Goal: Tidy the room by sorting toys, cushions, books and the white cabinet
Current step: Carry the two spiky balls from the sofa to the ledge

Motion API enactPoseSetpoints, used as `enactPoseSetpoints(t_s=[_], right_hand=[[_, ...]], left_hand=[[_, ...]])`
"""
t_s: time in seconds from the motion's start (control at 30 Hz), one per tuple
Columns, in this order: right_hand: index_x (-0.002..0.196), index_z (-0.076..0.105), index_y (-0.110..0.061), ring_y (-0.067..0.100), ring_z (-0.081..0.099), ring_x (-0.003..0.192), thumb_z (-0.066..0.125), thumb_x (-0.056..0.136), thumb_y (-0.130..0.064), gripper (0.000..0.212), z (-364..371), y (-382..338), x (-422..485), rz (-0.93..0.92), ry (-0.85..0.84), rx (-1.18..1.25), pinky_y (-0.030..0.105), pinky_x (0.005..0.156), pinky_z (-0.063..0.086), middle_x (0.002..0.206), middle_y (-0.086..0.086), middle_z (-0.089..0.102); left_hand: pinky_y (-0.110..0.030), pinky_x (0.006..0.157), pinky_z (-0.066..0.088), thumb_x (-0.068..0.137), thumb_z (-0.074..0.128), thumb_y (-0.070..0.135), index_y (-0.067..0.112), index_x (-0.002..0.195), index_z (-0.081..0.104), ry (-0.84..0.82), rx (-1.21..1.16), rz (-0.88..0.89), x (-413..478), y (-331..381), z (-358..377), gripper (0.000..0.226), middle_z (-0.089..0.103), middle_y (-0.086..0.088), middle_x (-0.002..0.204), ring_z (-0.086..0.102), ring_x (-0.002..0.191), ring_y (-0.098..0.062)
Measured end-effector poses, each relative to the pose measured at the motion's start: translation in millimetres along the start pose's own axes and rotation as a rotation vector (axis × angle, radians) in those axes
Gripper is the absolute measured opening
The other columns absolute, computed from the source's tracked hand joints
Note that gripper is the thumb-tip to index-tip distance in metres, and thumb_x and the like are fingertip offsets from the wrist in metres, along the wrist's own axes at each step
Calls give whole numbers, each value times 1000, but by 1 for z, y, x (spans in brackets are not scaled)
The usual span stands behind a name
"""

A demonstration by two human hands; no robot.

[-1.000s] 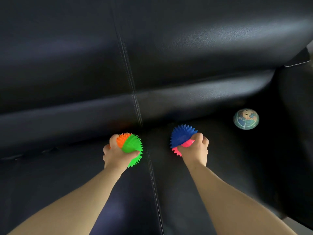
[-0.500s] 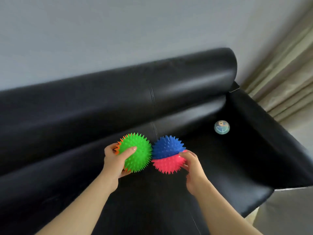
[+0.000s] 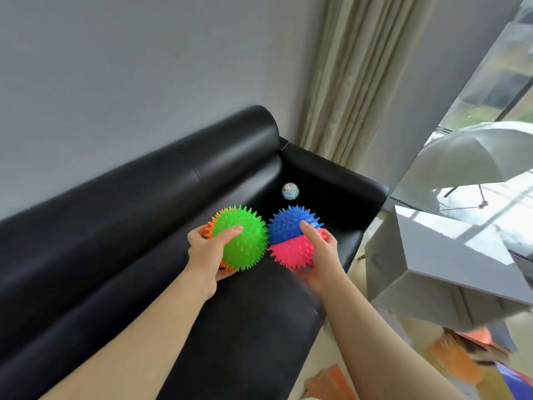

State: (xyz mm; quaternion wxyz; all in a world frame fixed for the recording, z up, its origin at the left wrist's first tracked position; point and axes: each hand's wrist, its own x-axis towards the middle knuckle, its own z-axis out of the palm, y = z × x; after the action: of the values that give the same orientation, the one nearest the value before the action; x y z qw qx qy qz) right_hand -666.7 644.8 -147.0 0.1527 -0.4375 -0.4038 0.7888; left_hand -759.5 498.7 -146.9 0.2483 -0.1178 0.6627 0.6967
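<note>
A black sofa (image 3: 144, 226) in smooth, leather-like upholstery, softly glossy, with stitched seams; a green-and-orange spiky ball (image 3: 245, 243) of translucent, rubbery-looking plastic, bristling all over with short points; a blue-and-pink spiky ball (image 3: 288, 243) with the same bristled surface, its colours more opaque; a small ball (image 3: 290, 191), smooth-skinned and printed; the wall (image 3: 115, 67) in flat matt grey paint; a beige curtain (image 3: 340, 82) of pleated woven cloth; a white cabinet (image 3: 432, 255), smooth-faced with a faint sheen; window glass (image 3: 490, 82), shiny and reflective.
</note>
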Motion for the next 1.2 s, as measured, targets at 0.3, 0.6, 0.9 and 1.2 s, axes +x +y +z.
enactPoseSetpoints(t_s=[0.3,0.6,0.9,1.2], right_hand=[[109,42,-23,18,57,76,67,85,-26,35,-110,4,-126,-125,175,98,26,49,46,99,4,54],[123,44,-24,23,57,85,65,83,-37,48,-259,92,-285,-83,313,172,34,61,51,111,6,54],[124,43,-24,29,56,105,67,82,-36,50,-344,160,-435,-163,508,342,38,71,50,122,8,53],[123,42,-20,29,59,95,69,78,-39,55,-445,241,-566,-202,756,537,34,63,50,122,12,57]], left_hand=[[-32,57,51,71,78,37,27,113,36,-134,126,-5,-127,-50,38,60,39,-8,131,51,109,-28],[-38,67,54,73,74,40,23,126,38,-318,237,-40,-299,-149,19,67,40,-8,131,51,109,-29],[-41,57,56,78,70,43,26,117,33,-546,369,-94,-437,-224,-16,56,40,-11,128,55,105,-33],[-56,83,52,77,73,36,22,119,33,-750,513,-171,-570,-315,-16,60,46,-12,125,55,106,-34]])
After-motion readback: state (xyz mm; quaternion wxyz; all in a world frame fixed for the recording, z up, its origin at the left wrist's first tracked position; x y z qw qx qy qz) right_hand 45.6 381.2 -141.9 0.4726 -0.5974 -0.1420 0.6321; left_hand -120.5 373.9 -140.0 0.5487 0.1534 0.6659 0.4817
